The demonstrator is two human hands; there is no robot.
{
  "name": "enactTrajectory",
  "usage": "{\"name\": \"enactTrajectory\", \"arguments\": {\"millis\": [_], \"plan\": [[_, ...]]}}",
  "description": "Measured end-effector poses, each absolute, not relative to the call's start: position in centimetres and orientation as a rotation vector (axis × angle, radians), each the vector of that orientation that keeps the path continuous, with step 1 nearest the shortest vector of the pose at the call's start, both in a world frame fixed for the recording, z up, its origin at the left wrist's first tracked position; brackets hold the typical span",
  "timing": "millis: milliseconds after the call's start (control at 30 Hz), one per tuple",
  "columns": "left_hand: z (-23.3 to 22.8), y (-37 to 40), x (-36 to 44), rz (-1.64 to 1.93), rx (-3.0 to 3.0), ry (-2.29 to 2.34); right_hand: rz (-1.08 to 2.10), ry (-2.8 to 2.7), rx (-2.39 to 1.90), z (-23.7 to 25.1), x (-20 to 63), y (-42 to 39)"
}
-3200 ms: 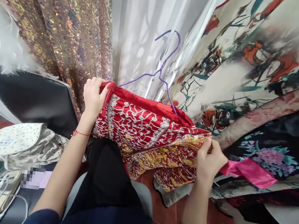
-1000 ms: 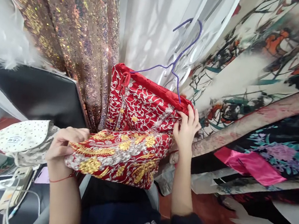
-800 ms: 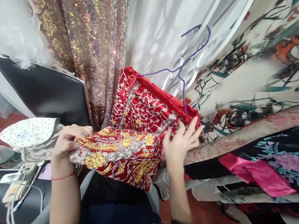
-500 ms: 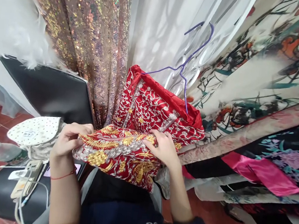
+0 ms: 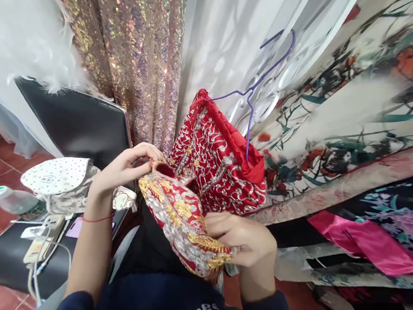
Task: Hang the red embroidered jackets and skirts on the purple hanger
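Observation:
A red garment (image 5: pixel 219 171) with silver and gold embroidery hangs from a purple wire hanger (image 5: pixel 256 83) in front of me. Its lower part is folded up into a band between my hands. My left hand (image 5: pixel 125 168) pinches the upper left end of that folded band, fingers closed on the cloth. My right hand (image 5: pixel 241 238) grips the lower right end, near my lap. The hanger hook sits among white hangers on a rail above.
A sequined brown dress (image 5: pixel 128 51) and white sheer fabric (image 5: pixel 219 42) hang behind. Floral printed garments (image 5: pixel 364 113) and a pink sash (image 5: pixel 364 242) crowd the right. At left a black chair (image 5: pixel 71 124) holds a spotted bag (image 5: pixel 56 178), a power strip (image 5: pixel 41 245) and a bottle (image 5: pixel 11 200).
My right hand has left the garment's waist and dropped to grip the folded hem's right end. My left hand rose and moved right. The folded band now tilts diagonally.

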State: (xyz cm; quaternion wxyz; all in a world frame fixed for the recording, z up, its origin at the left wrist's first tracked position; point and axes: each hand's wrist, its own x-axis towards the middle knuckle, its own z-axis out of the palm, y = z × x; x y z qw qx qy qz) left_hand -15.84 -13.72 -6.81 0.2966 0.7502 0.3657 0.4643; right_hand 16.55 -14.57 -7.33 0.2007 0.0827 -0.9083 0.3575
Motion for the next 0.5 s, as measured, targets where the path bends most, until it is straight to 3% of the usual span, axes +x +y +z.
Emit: {"name": "enactTrajectory", "arguments": {"millis": [67, 233, 367, 500], "plan": [[-5.9, -13.3, -14.6, 1.252, 1.967, 0.735, 0.904, -2.42, 0.161, -7.0, 15.9, -13.7], [-3.3, -13.2, -10.6, 1.248, 1.97, 0.423, 0.598, -2.084, -0.599, -8.6, 14.2, -11.4], [-2.1, -12.7, -7.4, 1.205, 2.04, 0.221, 0.701, -2.084, -0.777, -10.3, 12.7, -10.0], [-3.3, -11.6, -7.9, 1.44, 1.978, 0.46, 0.759, -1.949, -0.812, -10.4, 12.1, -8.9]]}}
